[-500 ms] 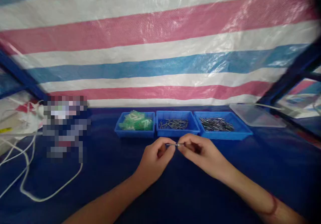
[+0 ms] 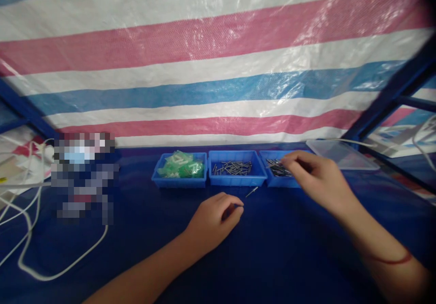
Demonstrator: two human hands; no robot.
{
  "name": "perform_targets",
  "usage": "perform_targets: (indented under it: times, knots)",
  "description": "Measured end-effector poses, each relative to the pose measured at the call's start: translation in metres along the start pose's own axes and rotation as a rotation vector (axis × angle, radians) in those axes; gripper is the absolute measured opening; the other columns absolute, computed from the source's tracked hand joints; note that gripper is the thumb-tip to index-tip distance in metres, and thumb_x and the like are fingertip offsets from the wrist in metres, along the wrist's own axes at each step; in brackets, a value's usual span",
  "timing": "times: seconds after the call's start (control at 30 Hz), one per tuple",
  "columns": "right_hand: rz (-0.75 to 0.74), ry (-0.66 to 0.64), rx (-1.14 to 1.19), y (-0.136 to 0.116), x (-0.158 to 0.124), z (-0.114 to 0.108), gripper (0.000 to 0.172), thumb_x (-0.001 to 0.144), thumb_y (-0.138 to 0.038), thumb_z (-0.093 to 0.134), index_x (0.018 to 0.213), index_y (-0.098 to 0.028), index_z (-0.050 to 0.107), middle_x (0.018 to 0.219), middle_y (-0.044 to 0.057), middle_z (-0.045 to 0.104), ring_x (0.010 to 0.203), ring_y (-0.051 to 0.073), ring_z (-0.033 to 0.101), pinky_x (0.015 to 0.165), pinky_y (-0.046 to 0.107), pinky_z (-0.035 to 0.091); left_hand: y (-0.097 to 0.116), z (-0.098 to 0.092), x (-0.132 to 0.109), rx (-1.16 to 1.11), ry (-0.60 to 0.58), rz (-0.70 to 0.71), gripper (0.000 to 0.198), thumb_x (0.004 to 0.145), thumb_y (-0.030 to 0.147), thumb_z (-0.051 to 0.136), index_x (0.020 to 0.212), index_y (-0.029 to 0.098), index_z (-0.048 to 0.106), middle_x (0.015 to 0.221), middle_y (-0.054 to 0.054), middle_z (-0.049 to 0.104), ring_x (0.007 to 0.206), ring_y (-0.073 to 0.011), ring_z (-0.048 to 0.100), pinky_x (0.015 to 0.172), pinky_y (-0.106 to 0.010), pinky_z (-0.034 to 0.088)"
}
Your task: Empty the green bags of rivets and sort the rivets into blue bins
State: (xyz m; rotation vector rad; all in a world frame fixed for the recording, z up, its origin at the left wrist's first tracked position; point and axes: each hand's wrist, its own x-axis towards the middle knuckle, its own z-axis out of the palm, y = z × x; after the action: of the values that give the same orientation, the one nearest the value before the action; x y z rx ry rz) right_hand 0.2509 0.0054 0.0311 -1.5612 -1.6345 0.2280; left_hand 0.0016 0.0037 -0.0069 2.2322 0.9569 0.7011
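Left hand (image 2: 214, 218) is nearest, low over the surface (image 2: 272, 254) in front of the middle blue tray (image 2: 238, 181), palm down; thumb and index curl toward each other with tips almost meeting, can't tell if anything small is between them. Loose metal pin (image 2: 251, 192) lies slanted on the surface just in front of the middle tray, toward its right end, out by itself and near the left fingertips, so probably put there to be handy. Right hand (image 2: 322, 179) is right of the middle tray, over the right blue tray (image 2: 284, 183), fingers bent and bunched above the dark metal pieces (image 2: 277, 167); grip contents hidden, can't tell. Middle tray holds metal pins (image 2: 235, 168) in a loose heap; left blue tray (image 2: 180, 183), just beside it, holds green-and-clear plastic packets (image 2: 180, 164). Row layout likely keeps the kinds apart, all within reach of both hands. Clear plastic lid (image 2: 345, 155) lies well right of the middle tray, seemingly set aside. Striped sheet (image 2: 204, 43) hangs behind the middle tray, probably as a screen.
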Motion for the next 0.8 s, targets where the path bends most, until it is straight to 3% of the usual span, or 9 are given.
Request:
perform_targets:
  times: [0.13, 0.3, 0.37, 0.57, 0.7, 0.8]
  knots:
    - [0.107, 0.02, -0.321, 0.037, 0.016, -0.024, 0.024, 0.084, -0.039, 0.053, 0.079, -0.019, 0.066, 0.064, 0.006, 0.063, 0.059, 0.019, 0.058, 0.057, 0.03, 0.037, 0.0, 0.005, 0.009, 0.328, -0.06, 0.142, 0.022, 0.093, 0.025, 0.045, 0.102, 0.018, 0.064, 0.097, -0.005, 0.063, 0.087, -0.018, 0.06, 0.079, -0.028, 0.045]
    - [0.101, -0.06, -0.486, 0.057, 0.019, -0.025, 0.026, 0.081, -0.044, 0.056, 0.09, -0.021, 0.064, 0.06, 0.003, 0.062, 0.053, 0.021, 0.057, 0.052, 0.03, 0.034, 0.005, 0.02, 0.026, 0.648, -0.085, 0.169, 0.026, 0.094, 0.026, 0.046, 0.116, 0.028, 0.06, 0.115, -0.003, 0.062, 0.084, -0.0204, 0.062, 0.069, -0.031, 0.049]
    - [0.083, -0.076, -0.46, 0.052, 0.017, -0.02, 0.027, 0.083, -0.044, 0.053, 0.094, -0.021, 0.063, 0.062, 0.002, 0.063, 0.056, 0.02, 0.059, 0.054, 0.029, 0.036, 0.006, 0.027, 0.033, 0.742, -0.082, 0.195, 0.027, 0.093, 0.023, 0.048, 0.117, 0.029, 0.059, 0.117, -0.002, 0.062, 0.082, -0.0214, 0.062, 0.066, -0.032, 0.048]
    - [-0.067, -0.179, -0.318, 0.015, 0.007, -0.011, 0.029, 0.088, -0.043, 0.048, 0.097, -0.021, 0.063, 0.059, -0.001, 0.059, 0.053, 0.016, 0.057, 0.054, 0.027, 0.037, 0.004, 0.031, 0.04, 0.817, -0.144, 0.274, 0.017, 0.092, 0.016, 0.05, 0.101, 0.019, 0.064, 0.096, -0.004, 0.067, 0.083, -0.021, 0.059, 0.066, -0.032, 0.042]
    - [-0.165, -0.324, -0.242, -0.006, 0.0, -0.007, 0.027, 0.089, -0.041, 0.047, 0.097, -0.02, 0.063, 0.058, -0.001, 0.058, 0.053, 0.015, 0.055, 0.055, 0.027, 0.037, 0.004, 0.025, 0.035, 0.799, -0.082, 0.289, 0.018, 0.096, 0.024, 0.045, 0.098, 0.023, 0.063, 0.092, -0.001, 0.067, 0.086, -0.0214, 0.056, 0.07, -0.036, 0.037]
    - [-0.216, -0.509, -0.215, -0.016, -0.007, 0.001, 0.024, 0.09, -0.037, 0.046, 0.092, -0.021, 0.064, 0.061, -0.001, 0.059, 0.053, 0.014, 0.054, 0.054, 0.026, 0.036, 0.004, 0.021, 0.031, 0.796, -0.054, 0.257, 0.019, 0.097, 0.024, 0.042, 0.099, 0.024, 0.061, 0.088, -0.001, 0.066, 0.084, -0.0203, 0.055, 0.071, -0.036, 0.034]
